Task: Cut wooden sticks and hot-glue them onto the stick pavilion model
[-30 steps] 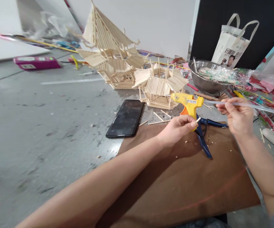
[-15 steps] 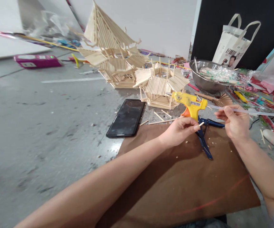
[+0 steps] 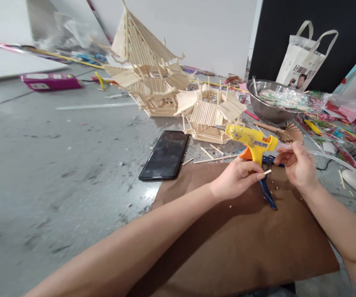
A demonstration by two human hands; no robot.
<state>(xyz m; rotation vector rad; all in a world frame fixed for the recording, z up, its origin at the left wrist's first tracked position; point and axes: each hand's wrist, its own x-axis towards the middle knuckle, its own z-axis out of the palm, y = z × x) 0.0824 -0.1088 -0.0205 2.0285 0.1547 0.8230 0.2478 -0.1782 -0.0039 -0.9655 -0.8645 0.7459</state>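
My left hand (image 3: 238, 177) is closed around the handle of a yellow hot glue gun (image 3: 249, 138) with an orange trigger, its nozzle pointing left. Between the same thumb and finger a short wooden stick (image 3: 267, 172) pokes out. My right hand (image 3: 298, 165) pinches a long translucent glue stick (image 3: 329, 156), whose near end meets the back of the gun. Beneath the hands lie dark blue pliers (image 3: 267, 194) on a brown sheet (image 3: 227, 255). Just beyond the gun stands a small wooden-stick pavilion (image 3: 209, 113).
A taller stick pagoda (image 3: 147, 41) rises behind. A black phone (image 3: 165, 154) lies left of the hands. Back right are a metal bowl (image 3: 267, 109) of wrapped sticks, a white bag (image 3: 300, 60) and a paper fan (image 3: 291, 133). A purple power strip (image 3: 52, 81) sits far left.
The glue gun and my left hand have shifted slightly right and down. My right hand has moved left, closer to the gun's back, and the glue stick now bows.
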